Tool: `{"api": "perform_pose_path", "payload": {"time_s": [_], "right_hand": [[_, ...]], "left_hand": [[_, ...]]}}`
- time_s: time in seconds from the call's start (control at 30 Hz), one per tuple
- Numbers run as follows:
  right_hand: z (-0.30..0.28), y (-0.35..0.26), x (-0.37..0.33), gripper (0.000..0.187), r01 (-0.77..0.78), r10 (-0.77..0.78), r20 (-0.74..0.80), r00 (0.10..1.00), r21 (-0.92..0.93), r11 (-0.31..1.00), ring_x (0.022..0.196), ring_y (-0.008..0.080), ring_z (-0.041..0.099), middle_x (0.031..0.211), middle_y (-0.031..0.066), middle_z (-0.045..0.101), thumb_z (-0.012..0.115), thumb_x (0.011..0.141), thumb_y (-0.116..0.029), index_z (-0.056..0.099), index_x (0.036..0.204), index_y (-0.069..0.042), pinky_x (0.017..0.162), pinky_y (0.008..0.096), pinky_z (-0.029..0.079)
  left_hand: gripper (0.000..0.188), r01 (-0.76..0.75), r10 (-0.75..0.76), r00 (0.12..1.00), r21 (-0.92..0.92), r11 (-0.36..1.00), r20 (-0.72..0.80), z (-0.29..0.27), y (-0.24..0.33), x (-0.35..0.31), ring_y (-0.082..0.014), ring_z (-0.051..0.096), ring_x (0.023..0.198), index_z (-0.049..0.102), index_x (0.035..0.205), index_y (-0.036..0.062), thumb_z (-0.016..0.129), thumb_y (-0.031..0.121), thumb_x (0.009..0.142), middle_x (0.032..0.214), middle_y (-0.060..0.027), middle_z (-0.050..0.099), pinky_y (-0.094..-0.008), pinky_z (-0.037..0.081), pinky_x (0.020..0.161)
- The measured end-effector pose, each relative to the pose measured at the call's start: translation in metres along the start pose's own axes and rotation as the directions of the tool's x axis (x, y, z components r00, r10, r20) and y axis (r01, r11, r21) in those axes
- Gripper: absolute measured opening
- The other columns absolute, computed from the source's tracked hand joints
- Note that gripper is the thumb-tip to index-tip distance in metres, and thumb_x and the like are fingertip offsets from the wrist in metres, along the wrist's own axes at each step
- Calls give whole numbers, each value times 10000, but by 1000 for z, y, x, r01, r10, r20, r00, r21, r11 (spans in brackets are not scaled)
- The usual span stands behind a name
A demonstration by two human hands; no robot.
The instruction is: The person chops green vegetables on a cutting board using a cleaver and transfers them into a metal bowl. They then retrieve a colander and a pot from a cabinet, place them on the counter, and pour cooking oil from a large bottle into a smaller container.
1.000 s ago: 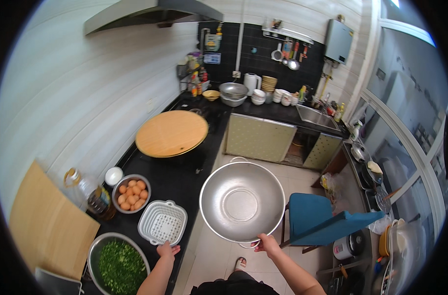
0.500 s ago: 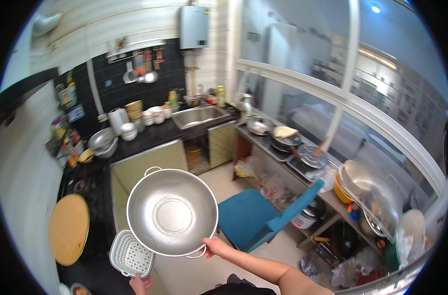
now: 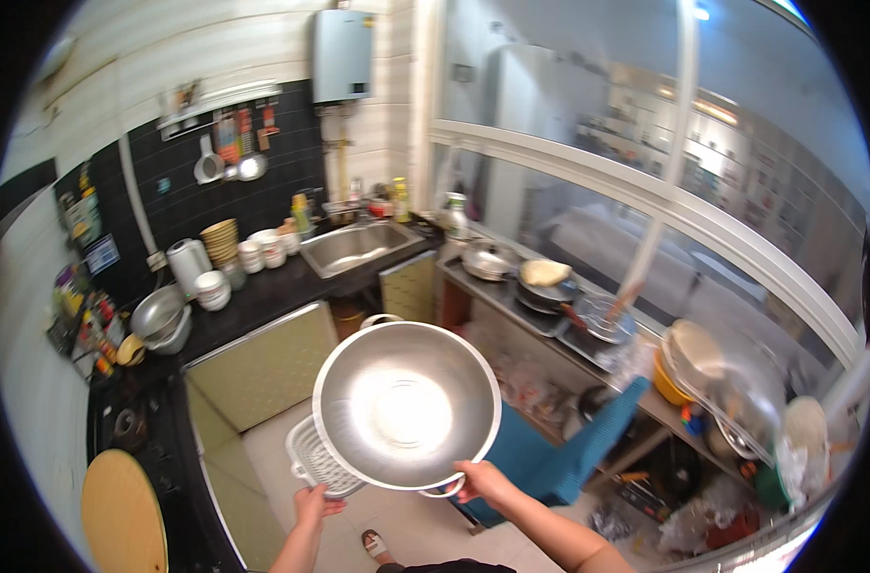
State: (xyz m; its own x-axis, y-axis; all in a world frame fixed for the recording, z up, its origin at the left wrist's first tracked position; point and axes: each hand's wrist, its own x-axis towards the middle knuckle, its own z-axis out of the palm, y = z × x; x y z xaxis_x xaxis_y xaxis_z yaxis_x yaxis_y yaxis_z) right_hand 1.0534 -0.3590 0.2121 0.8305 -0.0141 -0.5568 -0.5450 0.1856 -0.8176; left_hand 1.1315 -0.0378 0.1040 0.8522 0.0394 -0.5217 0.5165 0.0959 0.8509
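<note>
My right hand (image 3: 483, 482) grips one loop handle of a large silver two-handled wok (image 3: 406, 406), which is tilted so its bare inside faces me. A bright reflection lies on its bottom. My left hand (image 3: 313, 503) is closed on the near rim of a light grey plastic basket (image 3: 311, 456) with a perforated base. The basket is partly hidden behind the wok's left edge, and both hang above the floor. The far loop handle of the wok is free. Some fingers of both hands are hidden by the rims.
A blue chair (image 3: 587, 444) stands just right of the wok. At left, a black counter holds a round wooden board (image 3: 123, 516) and metal bowls (image 3: 161, 320). A sink (image 3: 358, 248) is at the back. Pans (image 3: 546, 286) sit on the right-hand shelf under the window.
Both hands have moved right, carrying the wok and basket. The basket has gone from over the counter's edge to above the floor, farther behind the wok. The view has turned slightly right.
</note>
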Motion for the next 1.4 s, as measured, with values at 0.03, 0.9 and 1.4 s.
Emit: {"api": "perform_pose_path", "payload": {"time_s": [0.03,0.9,1.4], "right_hand": [[7,-3,17,328,-1,2,-18,1000,5,1000,493,116,533,711,99,646,456,878,-257,592,866,41,513,281,523],[346,-257,491,321,126,32,505,863,-276,953,482,137,527,730,113,633,427,884,-264,557,875,29,466,300,514],[735,-258,635,350,-93,193,671,716,-181,979,550,118,527,750,70,611,363,920,-255,589,891,11,600,320,516]], "left_hand": [[335,20,-20,1000,-20,1000,23,-3,12,11,-330,654,624,502,953,-158,483,154,831,776,-258,623,-359,569,501],[283,-222,115,787,-103,970,-606,-219,223,215,-247,647,548,572,925,-134,565,117,795,761,-189,641,-297,531,461],[246,-399,-18,553,-283,872,-833,-365,255,253,-255,642,532,540,901,-152,541,75,805,743,-210,636,-288,523,422]]}}
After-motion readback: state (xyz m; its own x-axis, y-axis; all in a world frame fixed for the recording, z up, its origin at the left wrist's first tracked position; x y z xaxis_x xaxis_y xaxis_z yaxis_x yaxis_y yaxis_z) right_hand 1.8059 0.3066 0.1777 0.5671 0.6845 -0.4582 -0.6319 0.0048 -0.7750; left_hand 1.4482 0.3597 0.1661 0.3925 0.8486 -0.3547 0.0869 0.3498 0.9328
